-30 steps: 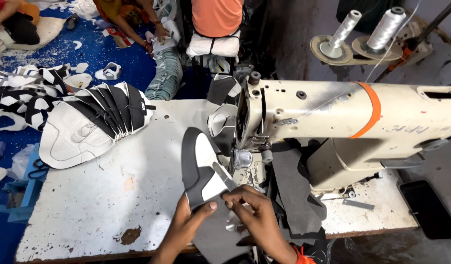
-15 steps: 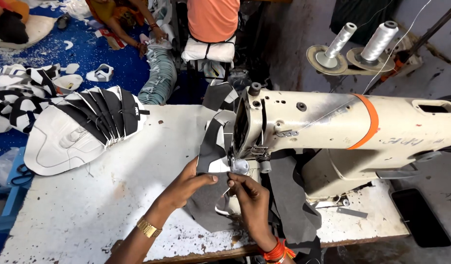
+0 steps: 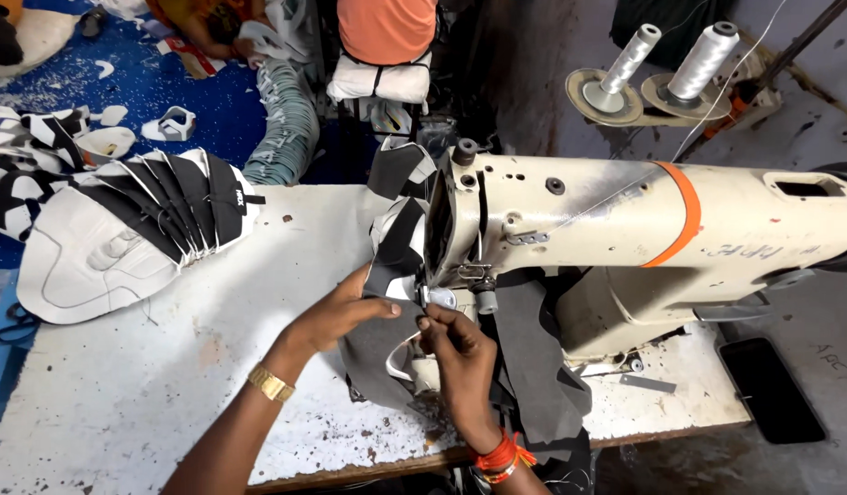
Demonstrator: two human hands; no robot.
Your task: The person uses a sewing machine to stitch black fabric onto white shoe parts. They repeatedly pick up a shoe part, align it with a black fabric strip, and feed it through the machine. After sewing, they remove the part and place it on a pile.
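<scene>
Pinching the black-and-white shoe piece (image 3: 398, 247) between thumb and forefinger, left hand (image 3: 336, 316) closed on its lower edge just beside the presser foot (image 3: 439, 296). Right hand (image 3: 460, 357) bunched tight, fingertips drawn together right at the foot, touching the same edge; cannot tell whether on the material itself or on a thread end. Differs from a second ago: then lying flat on the table (image 3: 148, 403) nearer the body with both hands spread on it, now lifted and fed up against the head of the sewing machine (image 3: 625, 220), upper part standing along the machine's face, lower part hanging over the post. Means, by the look of it, positioning over and fine lining-up at the needle in hand. Dark material draped below the machine arm, behind the right wrist. Fanned stack of cut pieces (image 3: 139, 229) unchanged, well apart to the left; thread cones (image 3: 703, 60) behind the machine; dark phone (image 3: 770, 390) at the far right.
</scene>
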